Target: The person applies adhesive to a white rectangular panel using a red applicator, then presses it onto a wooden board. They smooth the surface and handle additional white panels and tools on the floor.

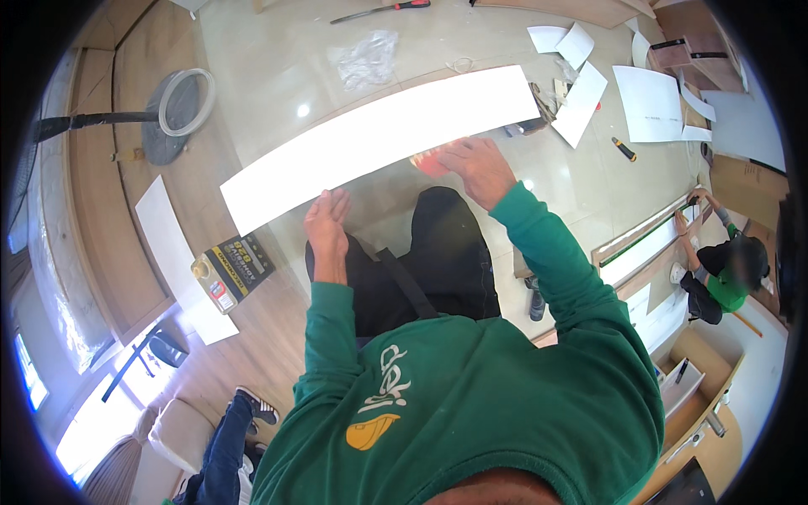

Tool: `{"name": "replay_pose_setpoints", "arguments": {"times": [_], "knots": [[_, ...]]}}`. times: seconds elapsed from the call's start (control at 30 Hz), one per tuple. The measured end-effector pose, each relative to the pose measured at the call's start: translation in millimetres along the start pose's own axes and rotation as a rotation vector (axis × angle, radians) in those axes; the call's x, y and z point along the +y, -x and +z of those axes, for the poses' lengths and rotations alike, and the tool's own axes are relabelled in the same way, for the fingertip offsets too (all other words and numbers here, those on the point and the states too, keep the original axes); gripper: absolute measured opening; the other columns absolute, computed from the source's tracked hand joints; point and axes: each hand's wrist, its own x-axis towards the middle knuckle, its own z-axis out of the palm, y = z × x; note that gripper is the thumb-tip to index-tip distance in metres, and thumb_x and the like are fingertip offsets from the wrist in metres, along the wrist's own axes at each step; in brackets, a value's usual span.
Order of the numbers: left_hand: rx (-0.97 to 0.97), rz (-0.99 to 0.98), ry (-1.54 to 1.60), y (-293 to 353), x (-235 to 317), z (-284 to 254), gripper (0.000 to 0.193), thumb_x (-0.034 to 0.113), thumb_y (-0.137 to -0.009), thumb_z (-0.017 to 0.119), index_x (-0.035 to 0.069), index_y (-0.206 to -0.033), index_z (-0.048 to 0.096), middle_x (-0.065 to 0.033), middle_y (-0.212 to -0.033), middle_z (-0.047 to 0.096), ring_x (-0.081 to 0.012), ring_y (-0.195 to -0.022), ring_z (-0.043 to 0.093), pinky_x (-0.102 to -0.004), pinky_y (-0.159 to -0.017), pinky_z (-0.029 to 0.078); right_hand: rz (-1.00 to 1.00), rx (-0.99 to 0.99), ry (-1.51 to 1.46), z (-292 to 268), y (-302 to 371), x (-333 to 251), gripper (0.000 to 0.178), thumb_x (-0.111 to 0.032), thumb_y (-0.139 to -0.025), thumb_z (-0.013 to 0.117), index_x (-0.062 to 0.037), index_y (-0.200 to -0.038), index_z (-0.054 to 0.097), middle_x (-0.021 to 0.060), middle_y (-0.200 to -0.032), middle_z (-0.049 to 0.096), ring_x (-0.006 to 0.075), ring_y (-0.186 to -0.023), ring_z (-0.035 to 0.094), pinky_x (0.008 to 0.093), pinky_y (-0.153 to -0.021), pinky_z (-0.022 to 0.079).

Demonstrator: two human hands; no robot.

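A long white strip of sheet material lies across the front of me, slanting up to the right. My left hand is at its near edge, fingers mostly stretched out, with the fingertips touching or almost touching the edge. My right hand is closed around a small red flat piece, blurred, that looks like a scraper or spreader. That piece is close to the strip's near edge, right of the middle. My black-trousered knees are bent below the strip.
A dark rectangular adhesive can stands on another white strip at left. Beyond it is a round grey base with a white ring. White offcuts, a yellow-black cutter and crumpled plastic lie around. A co-worker works on a panel at right.
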Motion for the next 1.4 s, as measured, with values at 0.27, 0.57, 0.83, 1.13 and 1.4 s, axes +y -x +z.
{"name": "replay_pose_setpoints", "arguments": {"times": [0.27, 0.57, 0.83, 1.13, 1.4], "knots": [[-0.005, 0.036, -0.015, -5, 6, 3, 0.029, 0.02, -0.099, 0.063, -0.004, -0.114, 0.056, -0.0222, -0.117, 0.065, -0.0365, -0.113, 0.065, -0.0462, -0.098, 0.053, 0.151, 0.295, 0.196, 0, -15, 67, 0.041, -0.001, -0.08, 0.057, -0.0122, -0.119, 0.064, 0.0023, -0.124, 0.064, 0.0272, -0.115, 0.056, 0.0415, -0.096, 0.042], [0.009, 0.028, -0.001, -1, 8, 9, 0.039, 0.019, -0.101, 0.058, -0.01, -0.126, 0.048, -0.0265, -0.126, 0.059, -0.0391, -0.117, 0.061, -0.0475, -0.101, 0.05, 0.184, 0.366, 0.275, 25, -48, 111, 0.039, -0.004, -0.082, 0.057, -0.0117, -0.12, 0.063, 0.0023, -0.126, 0.063, 0.0277, -0.114, 0.057, 0.0428, -0.094, 0.042], [0.021, 0.04, 0.015, 0, 5, 12, 0.032, 0.018, -0.103, 0.053, -0.007, -0.122, 0.047, -0.0265, -0.125, 0.059, -0.0387, -0.117, 0.061, -0.0466, -0.1, 0.052, 0.017, 0.227, 0.015, 8, -45, 114, 0.034, 0.0, -0.078, 0.059, -0.0094, -0.11, 0.067, 0.0049, -0.118, 0.067, 0.0286, -0.11, 0.06, 0.042, -0.093, 0.045], [0.025, 0.06, 0.039, -3, 6, 14, 0.037, 0.016, -0.101, 0.056, -0.007, -0.126, 0.043, -0.0279, -0.127, 0.059, -0.0395, -0.119, 0.06, -0.0484, -0.103, 0.051, -0.001, 0.073, -0.036, -24, 42, 60, 0.038, 0.004, -0.077, 0.058, -0.0096, -0.111, 0.067, 0.0039, -0.116, 0.067, 0.0278, -0.112, 0.058, 0.0419, -0.09, 0.044], [0.032, 0.081, -0.018, -2, 8, 18, 0.048, 0.017, -0.104, 0.05, -0.014, -0.137, 0.034, -0.0334, -0.133, 0.05, -0.0436, -0.125, 0.055, -0.0495, -0.105, 0.049, 0.143, 0.33, 0.205, -21, 2, 139, 0.044, 0.001, -0.079, 0.059, -0.0119, -0.121, 0.065, 0.0023, -0.129, 0.063, 0.0264, -0.12, 0.054, 0.0419, -0.098, 0.041]]}}
